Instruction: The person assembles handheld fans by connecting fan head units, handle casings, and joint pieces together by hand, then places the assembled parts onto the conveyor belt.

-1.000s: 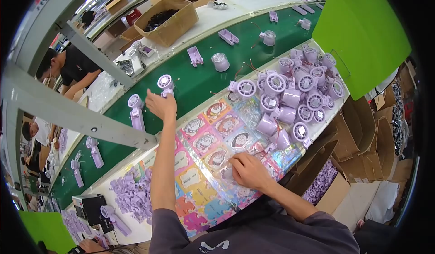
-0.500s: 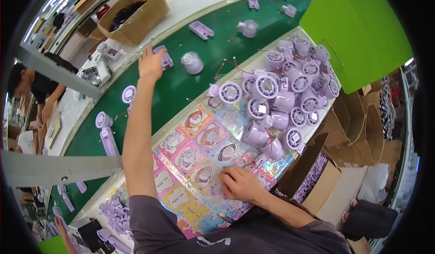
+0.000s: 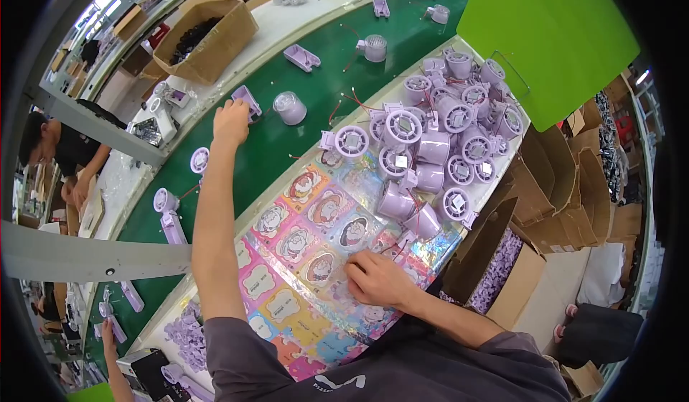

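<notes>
My left hand (image 3: 231, 122) is stretched out over the green conveyor belt (image 3: 330, 90). Its fingers are curled at the near end of a light purple, trough-shaped plastic housing (image 3: 246, 100) and appear closed on it; the fingertips are partly hidden. Just right of that housing stands a purple round cup-shaped part (image 3: 289, 108) with a clear top. My right hand (image 3: 379, 280) rests on a colourful sheet of cartoon pictures (image 3: 287, 280) with its fingers curled in; whatever they hold, if anything, is hidden. Above it lies a pile of purple round fan-like parts (image 3: 438, 136) with thin red wires.
More purple housings, such as one (image 3: 302, 57), ride the belt. A cardboard box of dark pieces (image 3: 208, 43) stands beyond it. A green panel (image 3: 549, 36) rises at right, above open cartons (image 3: 567, 194). A grey metal bar (image 3: 93, 258) crosses at left. Another person (image 3: 72, 151) works across the belt.
My left hand has come slightly back toward me, staying at the housing. The parts on the belt have shifted toward the lower left. My right hand stays at the same spot on the sheet.
</notes>
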`<state>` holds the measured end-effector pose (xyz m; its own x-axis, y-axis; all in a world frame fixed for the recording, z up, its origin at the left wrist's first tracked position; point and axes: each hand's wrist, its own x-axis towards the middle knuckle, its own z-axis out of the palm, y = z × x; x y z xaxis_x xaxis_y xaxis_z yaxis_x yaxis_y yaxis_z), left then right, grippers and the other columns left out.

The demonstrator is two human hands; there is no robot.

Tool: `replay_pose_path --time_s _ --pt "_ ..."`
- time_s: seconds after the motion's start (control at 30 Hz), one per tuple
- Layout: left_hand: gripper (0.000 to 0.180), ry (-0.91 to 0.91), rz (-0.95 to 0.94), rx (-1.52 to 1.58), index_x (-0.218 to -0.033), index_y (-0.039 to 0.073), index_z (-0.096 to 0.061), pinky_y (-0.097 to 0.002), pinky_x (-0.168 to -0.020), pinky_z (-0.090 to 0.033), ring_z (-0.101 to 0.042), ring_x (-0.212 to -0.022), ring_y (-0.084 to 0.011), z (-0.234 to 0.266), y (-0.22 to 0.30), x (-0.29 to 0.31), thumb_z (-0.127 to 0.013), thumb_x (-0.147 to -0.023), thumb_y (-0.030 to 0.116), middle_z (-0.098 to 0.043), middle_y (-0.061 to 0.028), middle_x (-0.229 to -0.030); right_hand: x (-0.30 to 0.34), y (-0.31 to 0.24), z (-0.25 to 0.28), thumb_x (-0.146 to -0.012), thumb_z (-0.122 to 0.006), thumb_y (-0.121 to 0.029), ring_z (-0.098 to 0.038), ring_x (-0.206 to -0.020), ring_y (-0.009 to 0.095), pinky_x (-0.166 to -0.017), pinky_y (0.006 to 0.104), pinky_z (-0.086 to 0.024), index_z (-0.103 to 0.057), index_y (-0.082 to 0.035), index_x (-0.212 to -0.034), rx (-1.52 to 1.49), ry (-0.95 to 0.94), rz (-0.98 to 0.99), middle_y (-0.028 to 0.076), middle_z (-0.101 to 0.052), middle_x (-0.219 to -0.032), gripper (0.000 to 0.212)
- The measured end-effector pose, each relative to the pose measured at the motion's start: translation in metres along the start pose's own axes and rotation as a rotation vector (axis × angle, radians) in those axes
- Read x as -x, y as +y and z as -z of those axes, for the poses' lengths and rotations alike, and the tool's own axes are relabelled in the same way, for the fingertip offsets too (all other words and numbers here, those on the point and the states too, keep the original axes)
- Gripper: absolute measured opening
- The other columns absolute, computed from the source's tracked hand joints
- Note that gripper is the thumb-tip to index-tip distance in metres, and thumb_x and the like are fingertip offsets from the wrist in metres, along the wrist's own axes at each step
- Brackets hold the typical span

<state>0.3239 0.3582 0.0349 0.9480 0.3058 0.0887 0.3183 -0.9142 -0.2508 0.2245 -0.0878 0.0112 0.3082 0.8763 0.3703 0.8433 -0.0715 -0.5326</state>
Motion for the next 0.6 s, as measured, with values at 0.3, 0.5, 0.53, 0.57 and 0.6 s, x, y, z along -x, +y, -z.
replay_pose_path --time_s 0.3,0.5,0.53,0.57,0.6 --pt "0.030 -0.041 0.106 0.135 -0.110 0.011 -0.071 -0.0427 -0.097 -0.054 -0.061 -0.120 -0.0288 -0.006 -0.015 -0.003 -0.069 -0.082 0.001 -0.063 -0.0078 -0.126 -0.001 -0.002 -0.002 -0.078 -0.070 -0.010 -0.063 -0.087 0.028 -0.074 0.0371 -0.055 -0.059 -0.002 -0.095 -0.005 0.020 0.015 0.011 -0.058 -0.095 0.022" --pt "0.029 -0.044 0.115 0.110 -0.109 0.009 -0.072 -0.0415 -0.098 -0.052 -0.060 -0.120 -0.0285 0.003 -0.002 -0.013 -0.078 -0.081 0.014 -0.065 -0.0087 -0.124 -0.002 0.003 0.000 -0.078 -0.071 -0.010 -0.063 -0.087 0.028 -0.074 0.0369 -0.055 -0.059 -0.003 -0.094 -0.012 -0.006 -0.024 0.011 -0.058 -0.094 0.021" --pt "0.030 0.011 0.122 0.135 -0.108 0.008 -0.072 -0.0412 -0.099 -0.051 -0.060 -0.120 -0.0293 0.004 -0.001 -0.012 -0.080 -0.081 0.018 -0.066 -0.0090 -0.124 -0.003 0.003 0.000 -0.078 -0.071 -0.011 -0.063 -0.087 0.028 -0.074 0.0370 -0.055 -0.059 -0.003 -0.093 -0.010 -0.007 -0.021 0.011 -0.058 -0.094 0.021" --pt "0.038 -0.027 0.142 0.182 -0.115 0.007 -0.069 -0.0424 -0.100 -0.049 -0.060 -0.120 -0.0311 0.005 0.002 -0.016 -0.081 -0.082 0.023 -0.067 -0.0102 -0.122 -0.003 0.004 0.000 -0.078 -0.071 -0.011 -0.063 -0.087 0.027 -0.074 0.0370 -0.055 -0.059 -0.003 -0.093 -0.007 -0.007 -0.018 0.011 -0.058 -0.094 0.021" --pt "0.038 -0.033 0.137 0.186 -0.115 0.007 -0.069 -0.0424 -0.100 -0.049 -0.060 -0.120 -0.0311 0.005 0.007 -0.020 -0.081 -0.082 0.023 -0.067 -0.0102 -0.122 -0.003 0.004 0.001 -0.078 -0.071 -0.011 -0.063 -0.087 0.027 -0.074 0.0370 -0.055 -0.059 -0.003 -0.093 -0.007 -0.010 -0.026 0.011 -0.058 -0.094 0.021"
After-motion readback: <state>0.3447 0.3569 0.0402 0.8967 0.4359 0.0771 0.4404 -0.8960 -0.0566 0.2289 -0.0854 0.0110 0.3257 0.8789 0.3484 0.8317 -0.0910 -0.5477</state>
